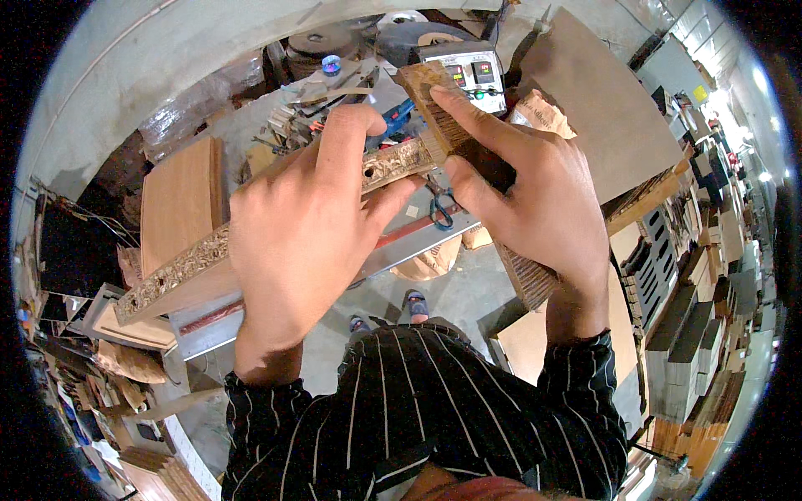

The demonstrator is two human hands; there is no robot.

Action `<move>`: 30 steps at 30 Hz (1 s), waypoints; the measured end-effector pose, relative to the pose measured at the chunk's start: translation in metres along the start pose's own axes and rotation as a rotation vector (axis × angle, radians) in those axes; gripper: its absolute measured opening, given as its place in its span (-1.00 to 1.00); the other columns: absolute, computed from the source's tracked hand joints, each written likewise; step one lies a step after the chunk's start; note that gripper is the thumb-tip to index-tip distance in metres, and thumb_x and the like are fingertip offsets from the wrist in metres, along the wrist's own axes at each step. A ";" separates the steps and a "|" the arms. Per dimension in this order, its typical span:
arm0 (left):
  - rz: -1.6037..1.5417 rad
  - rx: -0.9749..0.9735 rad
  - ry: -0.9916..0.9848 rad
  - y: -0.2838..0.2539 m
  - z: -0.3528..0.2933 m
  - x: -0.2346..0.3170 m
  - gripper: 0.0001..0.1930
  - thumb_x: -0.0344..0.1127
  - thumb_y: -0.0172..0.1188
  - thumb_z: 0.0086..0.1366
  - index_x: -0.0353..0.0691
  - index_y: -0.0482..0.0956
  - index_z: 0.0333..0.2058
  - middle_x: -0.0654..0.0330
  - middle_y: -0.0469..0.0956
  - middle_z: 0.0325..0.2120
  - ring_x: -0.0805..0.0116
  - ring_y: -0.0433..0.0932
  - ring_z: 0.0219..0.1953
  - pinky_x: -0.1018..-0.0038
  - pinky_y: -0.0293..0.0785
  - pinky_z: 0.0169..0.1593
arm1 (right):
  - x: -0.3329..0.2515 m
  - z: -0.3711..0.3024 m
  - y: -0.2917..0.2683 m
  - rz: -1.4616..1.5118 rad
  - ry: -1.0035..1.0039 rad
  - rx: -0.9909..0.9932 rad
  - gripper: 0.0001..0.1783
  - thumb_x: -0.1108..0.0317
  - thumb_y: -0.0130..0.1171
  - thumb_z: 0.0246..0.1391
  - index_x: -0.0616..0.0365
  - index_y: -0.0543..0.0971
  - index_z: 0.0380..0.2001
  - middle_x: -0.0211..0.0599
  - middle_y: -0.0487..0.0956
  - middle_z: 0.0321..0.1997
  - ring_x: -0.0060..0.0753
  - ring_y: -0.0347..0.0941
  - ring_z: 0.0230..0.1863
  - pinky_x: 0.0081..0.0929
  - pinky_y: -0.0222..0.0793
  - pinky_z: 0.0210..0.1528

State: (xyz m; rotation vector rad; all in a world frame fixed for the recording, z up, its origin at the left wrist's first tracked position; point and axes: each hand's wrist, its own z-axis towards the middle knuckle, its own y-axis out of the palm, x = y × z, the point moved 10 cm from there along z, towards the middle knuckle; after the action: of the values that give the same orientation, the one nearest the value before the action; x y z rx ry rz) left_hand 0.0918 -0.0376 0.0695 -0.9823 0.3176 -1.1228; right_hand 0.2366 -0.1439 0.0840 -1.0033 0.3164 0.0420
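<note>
My left hand (292, 217) is closed around a long particleboard strip (188, 271), its rough chip edge facing up and a round hole near its right end. Thumb and index finger lie along the two sides of that end. In my right hand (543, 179) is a dark brown wooden strip (526, 280) with a ridged face, slanting from upper left to lower right. Its thumb and index finger press on the upper part. The particleboard's right end meets this strip, apparently touching. My right palm hides the brown strip's middle.
Beneath my hands, a metal-edged workbench (205, 334) carries blue-handled scissors (441, 213), scattered tools and a wood-coloured panel (180, 196). At the back stands a control box (493, 92) with small displays. A large brown board (597, 100) lies right of it. Stacked boards (681, 342) stand at right.
</note>
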 end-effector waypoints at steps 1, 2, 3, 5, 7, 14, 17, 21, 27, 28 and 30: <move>-0.017 0.012 0.011 0.000 0.001 0.000 -0.40 0.03 0.65 0.18 0.14 0.55 0.11 0.26 0.77 -0.30 0.01 0.81 -0.35 0.08 0.69 -0.32 | -0.003 0.000 -0.001 0.009 -0.005 -0.002 -0.33 0.19 0.38 0.22 -0.14 0.65 0.42 0.06 0.73 -0.34 0.17 0.71 -0.34 -0.07 0.62 -0.19; -0.035 0.023 0.023 0.000 0.002 0.001 -0.41 0.03 0.65 0.19 0.14 0.55 0.11 0.26 0.77 -0.30 0.02 0.81 -0.35 0.08 0.69 -0.32 | -0.008 -0.001 -0.001 0.018 -0.009 -0.003 -0.34 0.19 0.38 0.22 -0.13 0.65 0.42 0.07 0.73 -0.35 0.16 0.72 -0.34 -0.08 0.62 -0.19; -0.021 0.018 0.017 0.000 0.002 0.000 -0.41 0.03 0.65 0.18 0.14 0.55 0.10 0.26 0.77 -0.30 0.02 0.81 -0.34 0.08 0.69 -0.32 | -0.011 -0.001 -0.001 0.034 -0.014 -0.008 -0.34 0.19 0.38 0.22 -0.13 0.66 0.42 0.07 0.72 -0.36 0.16 0.72 -0.35 -0.08 0.63 -0.19; 0.006 0.006 0.007 0.002 0.002 0.000 -0.41 0.03 0.65 0.18 0.14 0.54 0.10 0.26 0.78 -0.29 0.04 0.82 -0.33 0.09 0.70 -0.31 | -0.012 0.002 0.000 0.029 -0.014 -0.030 -0.34 0.18 0.38 0.23 -0.11 0.66 0.41 0.06 0.72 -0.38 0.15 0.72 -0.35 -0.09 0.62 -0.19; 0.007 0.021 -0.001 0.001 0.000 -0.002 -0.42 0.01 0.65 0.18 0.12 0.54 0.09 0.25 0.78 -0.30 0.05 0.83 -0.31 0.10 0.70 -0.30 | -0.011 0.003 0.001 0.018 -0.003 -0.047 -0.34 0.18 0.37 0.23 -0.09 0.65 0.42 0.06 0.72 -0.38 0.15 0.72 -0.35 -0.09 0.62 -0.20; -0.025 0.056 0.042 0.002 0.006 -0.004 -0.44 -0.10 0.65 0.16 0.06 0.51 0.03 0.29 0.77 -0.23 0.07 0.83 -0.27 0.10 0.71 -0.28 | -0.011 0.003 0.005 0.015 0.069 -0.029 -0.33 0.21 0.38 0.23 -0.09 0.64 0.43 0.09 0.74 -0.33 0.18 0.72 -0.32 -0.08 0.61 -0.19; -0.008 0.034 0.016 0.003 0.006 -0.005 -0.44 -0.11 0.66 0.15 0.06 0.51 0.02 0.31 0.76 -0.22 0.05 0.82 -0.28 0.09 0.71 -0.28 | -0.010 0.005 0.009 0.029 0.072 -0.051 -0.34 0.22 0.37 0.23 -0.07 0.64 0.43 0.11 0.75 -0.29 0.20 0.72 -0.30 -0.08 0.61 -0.18; -0.050 0.033 0.016 0.003 0.009 -0.007 -0.44 -0.11 0.66 0.14 0.06 0.51 0.02 0.30 0.75 -0.26 0.03 0.80 -0.31 0.09 0.70 -0.28 | -0.010 0.010 0.010 0.009 0.076 -0.088 -0.33 0.23 0.36 0.23 -0.05 0.63 0.43 0.12 0.75 -0.27 0.22 0.71 -0.29 -0.07 0.61 -0.16; 0.005 0.091 0.038 0.005 0.014 -0.010 -0.47 -0.08 0.64 0.16 0.12 0.54 0.03 0.27 0.75 -0.31 -0.02 0.79 -0.33 0.06 0.70 -0.27 | -0.010 0.013 0.012 0.016 -0.006 -0.006 -0.32 0.24 0.34 0.24 -0.04 0.62 0.44 0.10 0.73 -0.32 0.19 0.70 -0.33 -0.09 0.59 -0.18; 0.031 0.105 0.047 0.005 0.016 -0.011 -0.48 -0.06 0.64 0.17 0.13 0.55 0.03 0.26 0.75 -0.32 -0.03 0.79 -0.34 0.06 0.69 -0.27 | -0.011 0.016 0.013 0.013 -0.029 0.003 -0.34 0.23 0.32 0.26 -0.02 0.62 0.44 0.07 0.69 -0.39 0.13 0.67 -0.39 -0.14 0.57 -0.21; 0.061 0.107 0.047 0.005 0.020 -0.012 -0.49 -0.03 0.62 0.19 0.13 0.55 0.02 0.24 0.76 -0.33 -0.06 0.79 -0.33 0.05 0.69 -0.27 | -0.004 0.021 0.014 0.004 -0.018 -0.010 -0.35 0.20 0.31 0.28 -0.02 0.63 0.44 0.05 0.65 -0.47 0.08 0.65 -0.43 -0.17 0.56 -0.23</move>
State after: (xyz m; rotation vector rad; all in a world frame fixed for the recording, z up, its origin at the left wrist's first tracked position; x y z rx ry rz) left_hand 0.1020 -0.0167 0.0739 -0.8479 0.3205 -1.0976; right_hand 0.2356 -0.1183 0.0843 -1.0118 0.3021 0.0566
